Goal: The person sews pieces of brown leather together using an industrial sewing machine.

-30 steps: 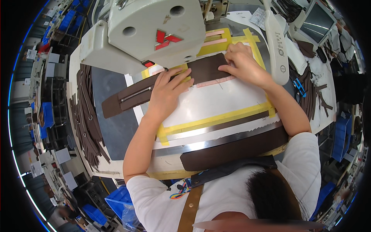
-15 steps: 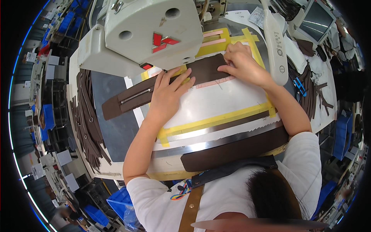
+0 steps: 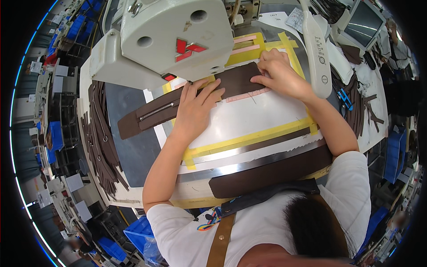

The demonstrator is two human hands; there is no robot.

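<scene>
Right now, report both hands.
Left hand: open, spread over the brown material.
Right hand: curled at the brown material's right end; whether it grips cannot be told.

Red diamonds (image 3: pixel 181 46) mark the machine (image 3: pixel 167 26), lettering (image 3: pixel 318 44) a bar (image 3: pixel 321 90).

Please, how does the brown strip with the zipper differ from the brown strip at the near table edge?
The zipper strip shows a metal-toothed zipper; the near strip shows none. The left hand rests on the zipper strip, while no hand touches the near strip. The zipper strip lies farther from the person; the near strip lies close to the chest. Both are dark brown and slant up toward the right.
</scene>
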